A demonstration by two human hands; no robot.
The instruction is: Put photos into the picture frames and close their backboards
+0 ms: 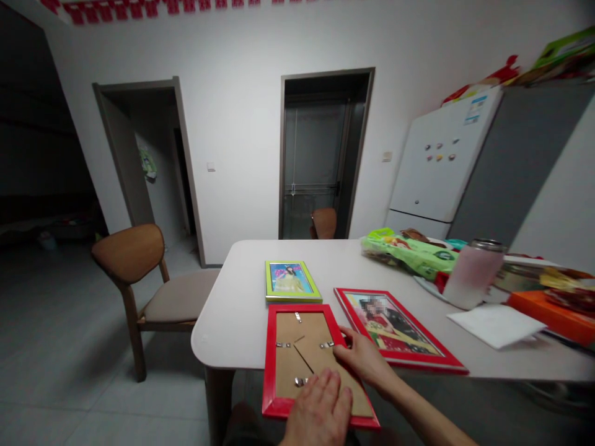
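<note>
A red picture frame lies face down at the table's front edge, its near part jutting out past it. Its brown backing board shows several metal clips and a thin dark stand strip. My right hand grips the frame's right side, thumb on the back near the right clip. Across the lower part of the backing, my left hand rests flat with fingers stretched out, beside the lower metal clip. A second red picture frame lies face up to the right. Behind is a small lime-green picture frame.
The white table also carries a pink bottle, a green plastic bag, a white sheet and an orange box on the right. A wooden chair stands left. Behind are a fridge and two doorways.
</note>
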